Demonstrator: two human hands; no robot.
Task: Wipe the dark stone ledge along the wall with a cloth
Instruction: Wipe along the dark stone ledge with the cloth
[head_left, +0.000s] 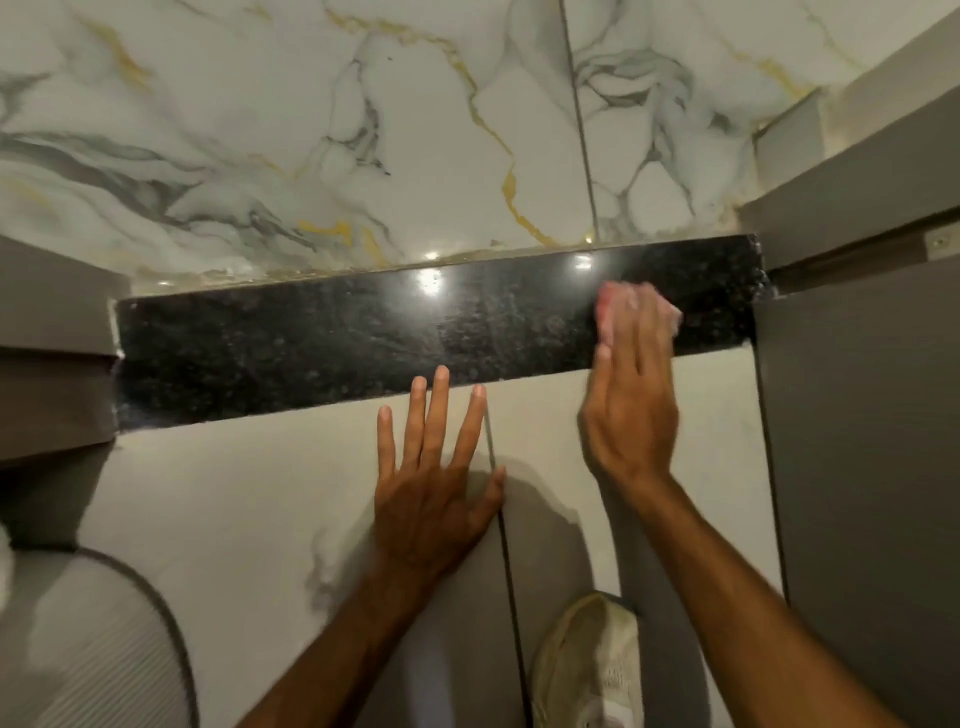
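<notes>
Right hand (631, 415) pressing a crumpled pink cloth (636, 306) flat near the right end of the polished black speckled stone ledge (311, 343). Left hand (434, 483) empty, splayed on pale tile below the ledge. Best swept leftward with even pressure, in overlapping strokes.

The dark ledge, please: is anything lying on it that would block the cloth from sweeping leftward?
Nothing visible does. The right hand presses the cloth near the ledge's right end, and its remaining surface looks bare.

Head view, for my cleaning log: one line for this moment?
right hand: pressing pink cloth on ledge, right end | left hand: flat on wall below
</notes>
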